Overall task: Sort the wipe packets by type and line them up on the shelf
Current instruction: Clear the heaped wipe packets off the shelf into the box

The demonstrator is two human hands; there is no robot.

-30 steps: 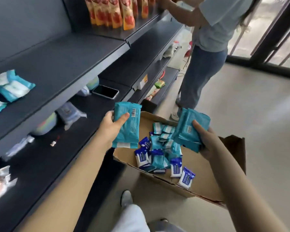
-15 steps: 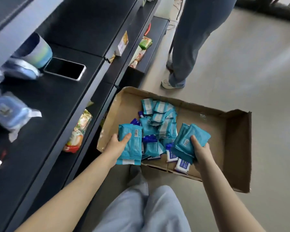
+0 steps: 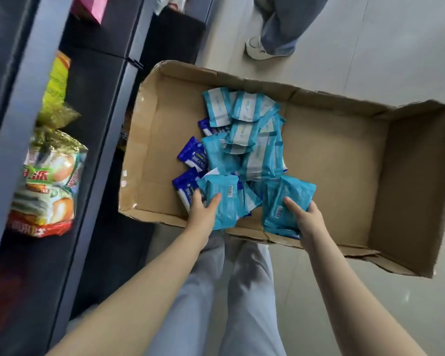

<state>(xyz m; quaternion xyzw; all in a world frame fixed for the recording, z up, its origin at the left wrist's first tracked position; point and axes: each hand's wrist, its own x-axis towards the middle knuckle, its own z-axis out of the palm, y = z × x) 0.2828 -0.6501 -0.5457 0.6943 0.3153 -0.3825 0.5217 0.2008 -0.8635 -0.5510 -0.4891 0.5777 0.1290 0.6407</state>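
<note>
An open cardboard box (image 3: pixel 344 155) lies on the floor and holds a heap of wipe packets: teal ones (image 3: pixel 244 134) and smaller dark blue ones (image 3: pixel 193 153). My left hand (image 3: pixel 203 214) grips a teal packet (image 3: pixel 222 201) with its barcode side up, over the box's near edge. My right hand (image 3: pixel 306 217) holds a small stack of teal packets (image 3: pixel 285 201), also low over the near edge. Dark shelves (image 3: pixel 18 104) run down the left.
Snack bags (image 3: pixel 46 186) and a yellow-green pack (image 3: pixel 57 88) sit on the lower shelves at left. Another person's legs and white shoe (image 3: pixel 257 47) stand on the floor beyond the box. My own legs are below the box's near edge.
My view tipped down from the shelves to the box. Both hands, still holding their teal packets, dropped from above the box down to its near edge.
</note>
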